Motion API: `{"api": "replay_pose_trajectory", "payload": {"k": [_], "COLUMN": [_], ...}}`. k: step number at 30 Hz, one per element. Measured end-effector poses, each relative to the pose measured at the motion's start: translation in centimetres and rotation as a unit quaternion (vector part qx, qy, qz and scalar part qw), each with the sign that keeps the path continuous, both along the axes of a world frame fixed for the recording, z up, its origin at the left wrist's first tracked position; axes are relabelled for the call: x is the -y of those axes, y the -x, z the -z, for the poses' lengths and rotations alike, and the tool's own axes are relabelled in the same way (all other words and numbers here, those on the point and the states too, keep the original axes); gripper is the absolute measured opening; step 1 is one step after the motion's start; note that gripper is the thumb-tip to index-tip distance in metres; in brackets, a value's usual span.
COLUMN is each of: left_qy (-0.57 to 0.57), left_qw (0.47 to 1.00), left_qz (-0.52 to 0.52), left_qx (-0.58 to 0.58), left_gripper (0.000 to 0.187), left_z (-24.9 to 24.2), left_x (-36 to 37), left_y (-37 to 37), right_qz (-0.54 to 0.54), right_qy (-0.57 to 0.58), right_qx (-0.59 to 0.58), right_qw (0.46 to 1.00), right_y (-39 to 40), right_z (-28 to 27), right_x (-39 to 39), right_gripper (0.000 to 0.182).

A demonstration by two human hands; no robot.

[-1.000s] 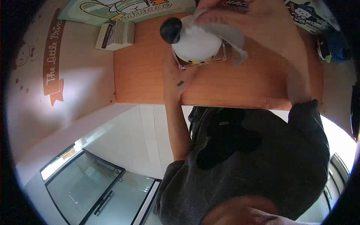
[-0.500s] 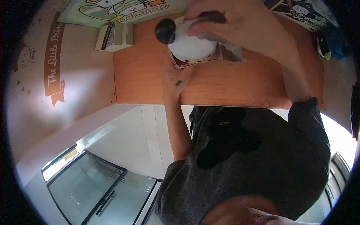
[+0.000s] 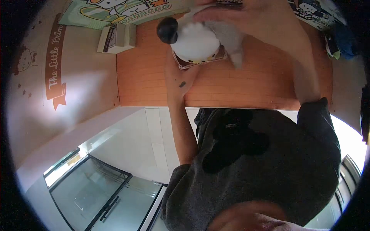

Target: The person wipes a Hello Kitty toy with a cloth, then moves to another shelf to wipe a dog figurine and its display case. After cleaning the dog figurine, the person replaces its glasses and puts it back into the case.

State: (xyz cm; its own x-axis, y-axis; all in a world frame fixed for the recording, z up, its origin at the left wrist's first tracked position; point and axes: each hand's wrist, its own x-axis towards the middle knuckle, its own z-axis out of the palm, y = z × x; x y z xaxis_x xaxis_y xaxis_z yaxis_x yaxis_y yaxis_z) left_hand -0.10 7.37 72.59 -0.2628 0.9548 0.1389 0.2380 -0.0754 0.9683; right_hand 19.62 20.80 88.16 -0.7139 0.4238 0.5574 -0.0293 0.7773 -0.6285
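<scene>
A white round-headed figurine (image 3: 196,44) with a black ear (image 3: 167,30) sits at the upper middle, above a shelf with an orange wood-look floor (image 3: 154,86). A thin frame-like edge (image 3: 189,66) runs under its head. My left hand (image 3: 179,79) holds the figurine from below and the near side, its fingers hidden behind it. Over the far right of the head, my right hand (image 3: 254,19) is closed on a grey-white cloth (image 3: 231,42). The cloth hangs down beside the head, blurred by motion.
A small pale box (image 3: 119,38) stands at the back left. Behind it leans a green cartoon board (image 3: 127,11); another cartoon panel (image 3: 316,13) is at the back right, near a blue item (image 3: 344,43). The left wall (image 3: 84,73) bears lettering.
My right hand has moved slightly up and away, and the cloth has swung to hang down along the figurine's right side. The figurine and my left hand have shifted slightly left.
</scene>
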Motion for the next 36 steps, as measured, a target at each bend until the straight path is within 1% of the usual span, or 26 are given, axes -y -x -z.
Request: {"api": "replay_pose_trajectory", "payload": {"k": [2, 3, 5, 7, 8, 9, 10, 11, 12, 14, 15, 17, 18, 20, 21, 25, 26, 27, 28, 29, 31, 33, 34, 36], "left_qy": [-0.001, -0.002, -0.014, -0.027, -0.031, -0.036, -0.036, -0.031, -0.027, -0.022, -0.016, -0.005, 0.005, 0.008, 0.011, 0.002, 0.004, 0.006, 0.006, 0.0, -0.006, -0.002, -0.002, 0.034], "left_qw": [1.0, 1.0, 1.0, 0.999, 0.999, 0.999, 0.999, 1.0, 0.999, 0.999, 1.0, 1.0, 1.0, 1.0, 1.0, 1.0, 1.0, 0.999, 0.999, 0.999, 0.999, 0.999, 0.999, 0.998], "left_qz": [0.004, 0.01, 0.008, 0.007, 0.005, 0.002, 0.002, 0.005, 0.007, 0.009, 0.011, -0.003, -0.016, -0.005, 0.006, 0.01, 0.012, 0.015, 0.016, 0.017, 0.02, 0.037, 0.036, 0.027], "left_qx": [0.007, 0.014, 0.016, 0.02, 0.003, -0.013, -0.013, 0.002, 0.018, 0.022, 0.025, 0.014, 0.003, -0.006, -0.017, -0.01, 0.012, 0.033, 0.033, 0.037, 0.041, -0.018, -0.018, -0.047], "left_gripper": [0.068, 0.068, 0.067, 0.066, 0.065, 0.063, 0.063, 0.061, 0.059, 0.058, 0.056, 0.056, 0.056, 0.058, 0.059, 0.063, 0.064, 0.065, 0.065, 0.066, 0.066, 0.06, 0.06, 0.058], "left_z": [-0.6, -0.8, 0.0, 0.3, 0.3, 0.2, 0.1, -0.1, -0.2, -0.2, -0.3, -0.9, -1.1, -0.8, -0.7, -0.8, -0.5, -0.4, -0.5, -0.6, -0.6, -0.3, -0.3, -0.4], "left_x": [0.0, 0.0, 0.0, -0.1, -0.1, -0.1, -0.1, -0.1, -0.1, -0.1, -0.1, 0.1, 0.2, 0.2, 0.2, 0.0, 0.1, 0.1, 0.1, 0.1, 0.1, 0.1, 0.2, 0.3], "left_y": [-0.2, -0.2, 0.0, 0.1, 0.1, 0.1, 0.0, -0.1, -0.1, 0.0, 0.0, -0.3, -0.5, -0.2, 0.0, -0.1, 0.0, 0.0, 0.0, -0.1, 0.0, 0.4, 0.5, 0.6], "right_qz": [0.023, 0.022, 0.048, 0.041, 0.031, 0.031, 0.045, 0.059, 0.058, 0.054, 0.053, -0.007, -0.007, -0.057, -0.058, -0.011, 0.002, 0.002, -0.017, -0.036, -0.026, -0.018, -0.014, 0.005], "right_qy": [-0.067, -0.066, -0.028, -0.011, 0.006, 0.006, 0.117, 0.227, 0.227, 0.173, 0.172, 0.092, 0.092, -0.025, -0.025, 0.024, 0.037, 0.037, -0.02, -0.075, -0.063, -0.038, -0.029, -0.018], "right_qx": [0.055, 0.055, -0.038, -0.045, -0.053, -0.052, -0.039, -0.024, -0.023, 0.01, 0.011, 0.007, 0.008, -0.065, -0.064, 0.101, 0.142, 0.142, 0.147, 0.152, 0.124, 0.094, 0.089, 0.101], "right_qw": [0.996, 0.996, 0.998, 0.998, 0.998, 0.998, 0.991, 0.972, 0.972, 0.983, 0.984, 0.996, 0.996, 0.996, 0.996, 0.995, 0.989, 0.989, 0.989, 0.985, 0.99, 0.995, 0.996, 0.995], "right_y": [-0.2, 0.2, 1.2, 1.8, 2.0, 2.1, 2.1, 2.1, 2.1, 1.9, 1.9, 2.0, 2.0, 2.2, 2.0, -0.1, -0.4, -0.4, -0.3, -0.3, -0.3, -0.1, 0.0, 0.3], "right_z": [-1.9, -1.5, 0.0, 1.9, 2.4, 2.0, 1.3, 0.9, 1.0, 1.1, 1.2, 1.6, 2.1, 3.0, 3.2, 3.8, 4.0, 2.7, 0.2, -1.0, -0.9, -0.2, 0.1, 1.2], "right_x": [0.9, 1.1, 1.5, 0.5, 0.2, 0.6, 1.3, 1.7, 1.7, 1.5, 1.2, 0.6, -0.1, -1.3, -1.4, -1.8, -1.8, -1.6, -1.0, -0.7, -0.8, -0.8, -1.0, -0.2], "right_gripper": [0.019, 0.019, 0.021, 0.022, 0.024, 0.024, 0.024, 0.025, 0.025, 0.026, 0.026, 0.024, 0.024, 0.02, 0.02, 0.024, 0.027, 0.027, 0.023, 0.02, 0.021, 0.022, 0.022, 0.023]}}
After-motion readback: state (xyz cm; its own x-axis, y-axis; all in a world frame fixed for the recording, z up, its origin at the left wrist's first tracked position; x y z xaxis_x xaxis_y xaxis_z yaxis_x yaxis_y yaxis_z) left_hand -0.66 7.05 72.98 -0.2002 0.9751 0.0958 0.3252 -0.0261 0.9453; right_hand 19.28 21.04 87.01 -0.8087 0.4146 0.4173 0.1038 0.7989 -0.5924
